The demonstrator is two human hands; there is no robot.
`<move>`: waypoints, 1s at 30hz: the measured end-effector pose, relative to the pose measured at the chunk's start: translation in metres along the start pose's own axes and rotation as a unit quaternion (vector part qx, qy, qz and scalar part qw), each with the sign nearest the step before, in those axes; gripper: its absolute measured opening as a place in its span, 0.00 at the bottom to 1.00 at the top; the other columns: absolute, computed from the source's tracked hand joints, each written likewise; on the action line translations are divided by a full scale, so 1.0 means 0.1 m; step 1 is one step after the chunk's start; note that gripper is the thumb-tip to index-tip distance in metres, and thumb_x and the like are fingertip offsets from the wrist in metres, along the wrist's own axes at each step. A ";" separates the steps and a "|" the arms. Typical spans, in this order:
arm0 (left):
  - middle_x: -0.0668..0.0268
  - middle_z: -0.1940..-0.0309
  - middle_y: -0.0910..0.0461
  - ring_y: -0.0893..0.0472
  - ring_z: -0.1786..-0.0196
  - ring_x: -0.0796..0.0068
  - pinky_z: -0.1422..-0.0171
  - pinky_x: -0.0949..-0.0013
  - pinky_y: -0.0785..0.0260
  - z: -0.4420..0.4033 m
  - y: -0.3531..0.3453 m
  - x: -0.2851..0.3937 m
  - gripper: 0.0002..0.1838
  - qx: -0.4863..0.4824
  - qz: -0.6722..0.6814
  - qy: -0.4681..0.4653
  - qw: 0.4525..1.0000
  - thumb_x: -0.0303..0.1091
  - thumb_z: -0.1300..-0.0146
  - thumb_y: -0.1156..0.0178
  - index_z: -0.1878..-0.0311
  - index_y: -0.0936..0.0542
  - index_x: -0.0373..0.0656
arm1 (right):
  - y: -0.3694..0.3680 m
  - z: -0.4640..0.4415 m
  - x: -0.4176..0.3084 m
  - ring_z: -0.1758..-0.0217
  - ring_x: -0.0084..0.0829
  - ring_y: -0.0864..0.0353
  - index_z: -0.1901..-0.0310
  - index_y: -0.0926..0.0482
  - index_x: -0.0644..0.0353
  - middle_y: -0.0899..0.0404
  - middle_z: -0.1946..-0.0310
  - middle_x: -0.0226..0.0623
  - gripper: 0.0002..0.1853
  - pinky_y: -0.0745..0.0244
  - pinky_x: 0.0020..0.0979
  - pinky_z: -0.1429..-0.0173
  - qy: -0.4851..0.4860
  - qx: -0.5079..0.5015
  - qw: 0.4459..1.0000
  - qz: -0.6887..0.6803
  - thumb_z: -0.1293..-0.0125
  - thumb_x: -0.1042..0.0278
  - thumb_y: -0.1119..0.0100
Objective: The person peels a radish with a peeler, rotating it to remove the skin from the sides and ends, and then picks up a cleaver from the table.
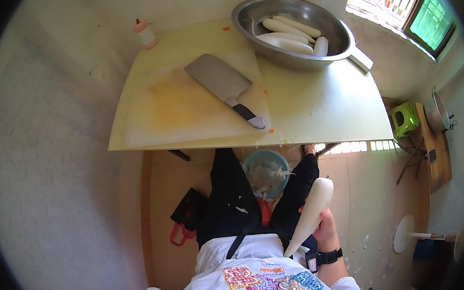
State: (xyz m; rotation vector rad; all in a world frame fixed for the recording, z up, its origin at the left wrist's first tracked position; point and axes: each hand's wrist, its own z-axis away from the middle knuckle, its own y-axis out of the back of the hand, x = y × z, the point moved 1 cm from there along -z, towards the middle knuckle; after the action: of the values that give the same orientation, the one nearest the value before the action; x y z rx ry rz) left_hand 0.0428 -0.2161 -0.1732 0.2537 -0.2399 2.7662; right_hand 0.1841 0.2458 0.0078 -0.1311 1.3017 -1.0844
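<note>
My right hand (328, 230) is closed around a peeled white daikon radish (313, 208), held above my right thigh with its thick end away from me and its thin tip toward my shirt. My left hand is out of view. On the table a cleaver (221, 80) with a black and silver handle lies across a stained white cutting board (151, 130). Several more peeled daikons (293, 30) rest in a large steel basin (282, 55) at the back right. Between my legs stands a blue bucket (248, 160) with pale peelings in it.
A small pink-capped bottle (145, 34) stands at the table's back left corner. The yellow table (322, 111) ends just beyond my knees. On the right are a green stool (404, 119), a wooden bench (437, 155) with a metal pot (436, 109), and peel scraps on the floor.
</note>
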 end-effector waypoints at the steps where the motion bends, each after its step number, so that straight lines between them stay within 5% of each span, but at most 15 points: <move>1: 0.55 0.48 0.16 0.17 0.47 0.62 0.41 0.59 0.26 0.00 0.00 0.00 0.27 0.000 -0.002 0.002 1.000 0.54 0.28 0.50 0.38 0.22 0.43 | 0.03 0.00 0.02 0.81 0.17 0.26 0.41 0.29 0.66 0.16 0.56 0.53 0.40 0.34 0.16 0.81 0.000 0.004 1.000 -0.002 0.47 0.44 0.26; 7: 0.56 0.48 0.16 0.17 0.47 0.62 0.41 0.59 0.27 0.02 0.01 -0.03 0.26 0.001 -0.005 0.011 1.000 0.53 0.28 0.50 0.38 0.22 0.44 | 0.10 0.02 0.02 0.82 0.16 0.28 0.42 0.28 0.66 0.16 0.57 0.52 0.40 0.37 0.16 0.83 0.007 0.012 1.000 0.003 0.47 0.43 0.25; 15: 0.56 0.48 0.17 0.17 0.47 0.62 0.40 0.58 0.27 0.06 0.04 -0.12 0.26 -0.002 -0.003 0.017 1.000 0.52 0.28 0.50 0.39 0.22 0.44 | -0.01 0.04 -0.08 0.56 0.34 0.13 0.39 0.30 0.65 0.16 0.54 0.51 0.44 0.16 0.29 0.62 -0.013 -0.005 0.999 0.031 0.50 0.41 0.25; 30: 0.56 0.47 0.17 0.18 0.46 0.63 0.39 0.58 0.27 0.24 0.11 -0.34 0.24 -0.015 -0.001 0.015 1.000 0.51 0.28 0.50 0.39 0.22 0.44 | -0.01 -0.04 0.08 0.79 0.16 0.24 0.41 0.29 0.65 0.15 0.57 0.48 0.43 0.37 0.15 0.83 -0.005 -0.005 1.000 0.025 0.49 0.39 0.26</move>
State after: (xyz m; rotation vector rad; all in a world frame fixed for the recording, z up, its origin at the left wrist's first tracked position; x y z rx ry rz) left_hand 0.0737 -0.2416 -0.1586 0.2050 -0.2735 2.7599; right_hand 0.1797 0.2414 0.0013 -0.1102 1.2951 -1.0338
